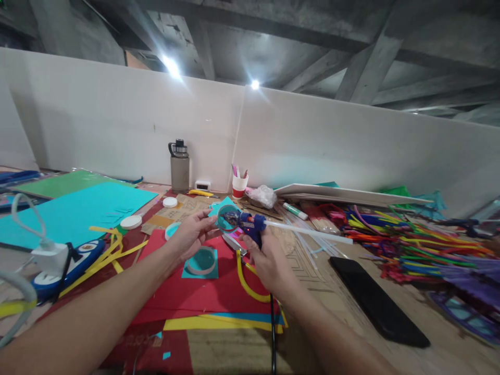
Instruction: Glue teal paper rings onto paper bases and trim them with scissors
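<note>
Your left hand [194, 229] pinches one teal ring [226, 217]; your right hand [265, 259] grips one blue glue gun [250, 225]; a second ring [201, 260] lies nearer.

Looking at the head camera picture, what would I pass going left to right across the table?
White charger → cyan paper sheet → left hand → blue glue gun → black phone → pile of coloured pipe cleaners.

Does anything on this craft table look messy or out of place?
Mostly clutter. Yellow paper strips lie tangled across the power strip at the left, and pipe cleaners sprawl in a loose heap at the right. Nothing looks spilled or broken.
</note>
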A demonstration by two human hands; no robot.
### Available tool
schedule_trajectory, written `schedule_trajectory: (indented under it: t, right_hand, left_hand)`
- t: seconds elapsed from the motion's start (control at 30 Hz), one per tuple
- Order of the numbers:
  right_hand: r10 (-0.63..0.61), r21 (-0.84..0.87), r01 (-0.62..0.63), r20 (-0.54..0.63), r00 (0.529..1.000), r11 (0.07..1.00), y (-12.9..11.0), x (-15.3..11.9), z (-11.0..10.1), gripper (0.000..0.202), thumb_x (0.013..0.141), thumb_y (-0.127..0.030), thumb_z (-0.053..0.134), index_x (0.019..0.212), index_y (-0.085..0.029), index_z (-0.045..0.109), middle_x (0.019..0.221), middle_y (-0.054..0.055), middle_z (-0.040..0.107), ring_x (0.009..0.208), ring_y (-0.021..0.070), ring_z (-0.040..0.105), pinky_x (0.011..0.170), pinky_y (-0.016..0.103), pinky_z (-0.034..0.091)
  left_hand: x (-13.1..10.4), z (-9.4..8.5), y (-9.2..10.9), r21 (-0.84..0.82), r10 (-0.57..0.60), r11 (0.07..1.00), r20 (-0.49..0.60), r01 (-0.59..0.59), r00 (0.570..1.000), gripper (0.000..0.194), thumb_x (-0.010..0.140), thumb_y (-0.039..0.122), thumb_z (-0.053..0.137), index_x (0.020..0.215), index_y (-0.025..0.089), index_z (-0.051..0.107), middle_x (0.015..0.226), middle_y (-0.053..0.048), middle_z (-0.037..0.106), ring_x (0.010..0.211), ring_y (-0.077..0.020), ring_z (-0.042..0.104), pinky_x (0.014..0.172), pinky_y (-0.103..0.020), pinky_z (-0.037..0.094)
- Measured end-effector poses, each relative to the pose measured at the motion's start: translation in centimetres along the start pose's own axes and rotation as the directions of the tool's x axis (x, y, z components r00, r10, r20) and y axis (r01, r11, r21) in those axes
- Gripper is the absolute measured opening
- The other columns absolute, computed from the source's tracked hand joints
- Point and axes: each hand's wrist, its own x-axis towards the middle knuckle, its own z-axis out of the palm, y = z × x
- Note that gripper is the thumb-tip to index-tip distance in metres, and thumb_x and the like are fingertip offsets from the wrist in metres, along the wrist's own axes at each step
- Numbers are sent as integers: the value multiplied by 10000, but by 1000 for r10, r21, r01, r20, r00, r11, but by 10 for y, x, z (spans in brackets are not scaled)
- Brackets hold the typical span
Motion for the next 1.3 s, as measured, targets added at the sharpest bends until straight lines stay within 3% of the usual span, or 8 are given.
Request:
schedule_trajectory:
  t: [0.27,0.5,0.67,1.0,1.17,1.3]
  right_hand:
    - [-10,-15,11,19,1000,1000,-2,0,-1,303,891,-323,443,1120,-174,575,952,83,671,951,250,599,839,380,461]
    - [-19,-51,18,-34,999,999,-4,1,-1,350,917,-288,419,1226,-160,521,1220,124,568,1094,247,531,965,383,376]
    - [-12,-63,8,-62,998,998,-4,0,0,345,914,-297,433,1220,-167,525,1153,114,601,1058,246,551,939,373,394]
    - [-51,-68,52,23,998,996,-8,-1,-1,316,920,-320,411,1140,-149,559,1042,114,644,971,238,590,880,373,443]
    - [-28,-117,26,-16,999,993,-6,-1,-2,330,924,-325,404,1159,-145,550,1150,131,600,1081,253,542,955,396,391]
    - [4,-151,-11,-45,999,988,-5,-1,-1,366,920,-347,399,1165,-119,547,1112,160,611,1091,277,536,965,419,379]
  left_hand:
    - [1,-1,-2,-14,17,1000,4,-17,1000,217,725,177,690,927,139,620,953,-88,702,860,-189,670,803,-328,538]
    - [-2,6,-9,-39,-4,999,-34,3,999,199,721,159,693,900,136,610,883,-66,698,791,-164,669,767,-306,549]
    - [-7,14,-8,-68,1,998,-22,-3,1000,201,728,137,681,911,133,600,910,-73,687,841,-186,662,837,-390,529]
    - [0,2,-5,-63,40,997,36,-38,999,217,726,130,677,937,120,625,980,-91,684,889,-188,652,853,-354,518]
    - [-2,8,-10,-115,16,993,35,-12,999,234,705,96,692,919,137,605,899,-48,675,861,-180,650,853,-393,515]
    - [-3,9,-11,-126,9,992,55,-2,998,232,707,88,688,916,137,601,915,-52,675,865,-179,649,872,-411,505]
